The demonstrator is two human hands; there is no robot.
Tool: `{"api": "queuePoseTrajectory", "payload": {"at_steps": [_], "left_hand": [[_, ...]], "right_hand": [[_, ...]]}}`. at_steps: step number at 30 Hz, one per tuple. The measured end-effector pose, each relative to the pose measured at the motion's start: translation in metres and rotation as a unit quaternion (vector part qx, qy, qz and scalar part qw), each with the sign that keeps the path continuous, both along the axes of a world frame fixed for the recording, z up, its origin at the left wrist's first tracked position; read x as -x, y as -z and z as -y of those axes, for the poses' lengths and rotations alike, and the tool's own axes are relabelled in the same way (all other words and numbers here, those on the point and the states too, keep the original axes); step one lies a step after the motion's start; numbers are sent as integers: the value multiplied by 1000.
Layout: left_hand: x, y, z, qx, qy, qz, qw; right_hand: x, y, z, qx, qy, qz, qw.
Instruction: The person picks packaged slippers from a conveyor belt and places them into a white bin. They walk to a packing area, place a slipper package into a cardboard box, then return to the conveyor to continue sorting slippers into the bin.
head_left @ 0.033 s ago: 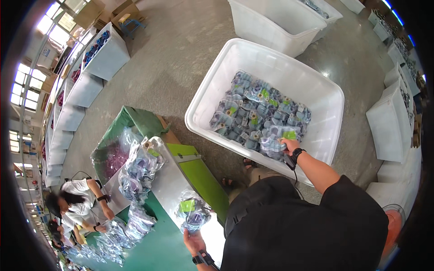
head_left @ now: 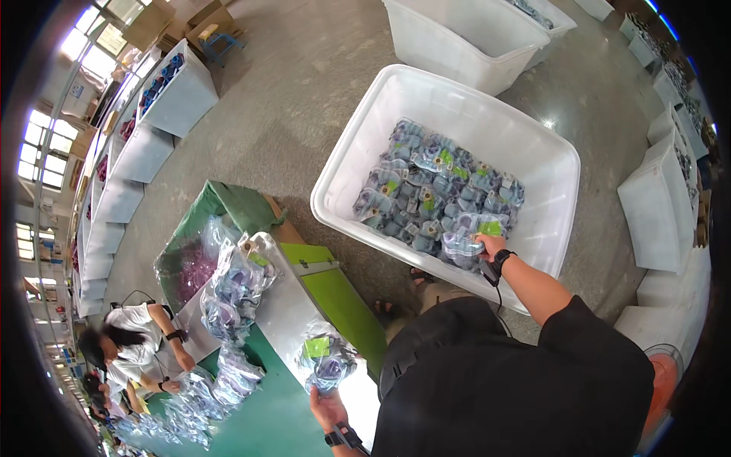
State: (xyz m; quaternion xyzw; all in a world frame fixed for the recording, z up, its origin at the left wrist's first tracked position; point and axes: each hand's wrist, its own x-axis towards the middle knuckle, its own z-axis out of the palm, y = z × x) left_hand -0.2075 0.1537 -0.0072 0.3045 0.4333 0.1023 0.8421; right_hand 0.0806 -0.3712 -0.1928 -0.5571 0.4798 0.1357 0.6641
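Observation:
In a large white bin (head_left: 449, 84) lies a layer of clear plastic bags (head_left: 415, 179) of blue-grey footwear, possibly sandals, several with green cards. My right hand (head_left: 492, 245) reaches into the bin's near side, its fingers closed on the edge of one bagged pair (head_left: 461, 242). At the table's near edge, my left hand (head_left: 327, 409) grips the bottom of another bagged pair (head_left: 329, 365), which has a bright green card inside. That pair rests over the metal table top (head_left: 285, 301). Wristbands circle both my wrists.
More bagged footwear (head_left: 232, 293) is heaped on the table, beside a green-lined container (head_left: 228, 199). A green panel (head_left: 335, 305) stands between table and bin. A co-worker (head_left: 129, 335) handles bags at the left. Other white bins (head_left: 457, 34) stand beyond, and an orange stool (head_left: 662, 385) behind.
My right hand and the bagged pair in it have shifted very slightly to the right. The co-worker's arms have moved a little. My left hand stays put.

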Motion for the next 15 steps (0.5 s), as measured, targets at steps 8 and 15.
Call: {"api": "queuePoseTrajectory", "payload": {"at_steps": [8, 15], "left_hand": [[-46, -45, 47, -23, 38, -33, 998], [-86, -61, 77, -59, 87, -34, 994]], "right_hand": [[-90, 4, 34, 27, -45, 22, 998], [-158, -26, 1, 91, -122, -55, 987]]}}
